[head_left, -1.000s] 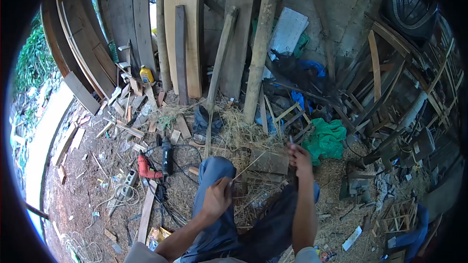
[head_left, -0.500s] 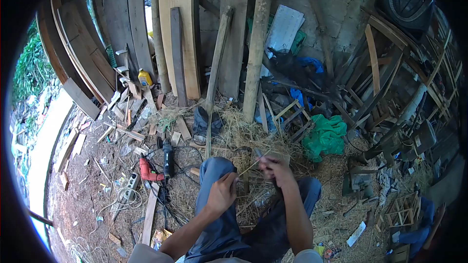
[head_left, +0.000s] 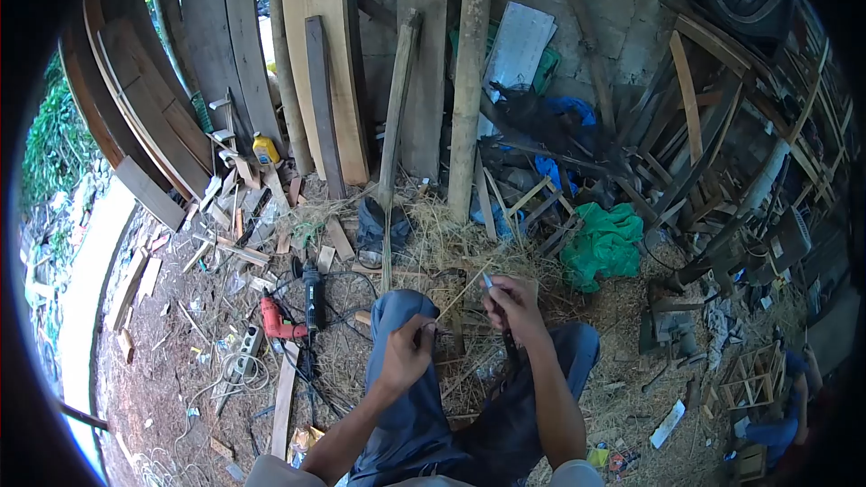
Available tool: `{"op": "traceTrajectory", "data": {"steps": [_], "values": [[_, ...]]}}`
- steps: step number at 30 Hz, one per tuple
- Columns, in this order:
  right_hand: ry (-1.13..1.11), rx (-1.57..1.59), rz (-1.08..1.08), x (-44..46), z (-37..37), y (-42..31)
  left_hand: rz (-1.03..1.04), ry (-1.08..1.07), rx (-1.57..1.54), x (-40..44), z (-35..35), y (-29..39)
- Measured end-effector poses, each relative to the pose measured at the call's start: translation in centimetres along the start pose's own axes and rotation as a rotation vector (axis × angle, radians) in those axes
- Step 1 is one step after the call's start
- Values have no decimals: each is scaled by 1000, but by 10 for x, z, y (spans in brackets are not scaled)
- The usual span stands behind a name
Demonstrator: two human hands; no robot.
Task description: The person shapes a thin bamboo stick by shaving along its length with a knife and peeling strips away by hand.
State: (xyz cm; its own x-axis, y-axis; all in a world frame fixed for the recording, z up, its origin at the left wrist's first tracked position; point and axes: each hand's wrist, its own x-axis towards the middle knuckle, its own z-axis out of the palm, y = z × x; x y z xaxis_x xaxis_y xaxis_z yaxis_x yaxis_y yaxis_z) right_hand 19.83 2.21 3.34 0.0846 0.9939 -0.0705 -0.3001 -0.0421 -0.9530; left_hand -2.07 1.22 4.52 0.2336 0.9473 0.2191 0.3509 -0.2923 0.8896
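My left hand is closed over my left knee, gripping a thin pale strip that looks like wood or bamboo. The strip slants up and away to the right from my fingers. Above my right thigh, my right hand is wrapped round a knife. The short bright blade points up and left, just right of the strip, and a dark handle runs down below the palm. Whether the blade touches the strip I cannot tell.
A red drill, a black grinder and a power strip with cords lie at left. A post and leaning boards stand ahead. A green plastic bag is at right; a person in blue shows lower right.
My right hand has turned, and the knife blade now points more upward beside the strip. My left hand has shifted slightly left. The whole view has moved a little.
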Motion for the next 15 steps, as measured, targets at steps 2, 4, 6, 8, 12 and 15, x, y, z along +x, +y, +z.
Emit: {"op": "traceTrajectory", "data": {"steps": [2,4,6,8,12,15], "values": [[-30,35,121,-4,7,-8,-12,-4,-3,0,0,1],[-73,-28,75,1,4,6,-5,-10,-13,0,1,-5],[-113,-86,31,2,8,12,2,0,-17,-1,4,-7],[-142,-11,166,-1,19,11,9,6,-20,-2,5,-7],[-144,-9,231,-4,27,11,-26,18,-11,0,7,-4],[-194,54,239,-4,28,12,-13,24,-71,-3,12,-5]]}}
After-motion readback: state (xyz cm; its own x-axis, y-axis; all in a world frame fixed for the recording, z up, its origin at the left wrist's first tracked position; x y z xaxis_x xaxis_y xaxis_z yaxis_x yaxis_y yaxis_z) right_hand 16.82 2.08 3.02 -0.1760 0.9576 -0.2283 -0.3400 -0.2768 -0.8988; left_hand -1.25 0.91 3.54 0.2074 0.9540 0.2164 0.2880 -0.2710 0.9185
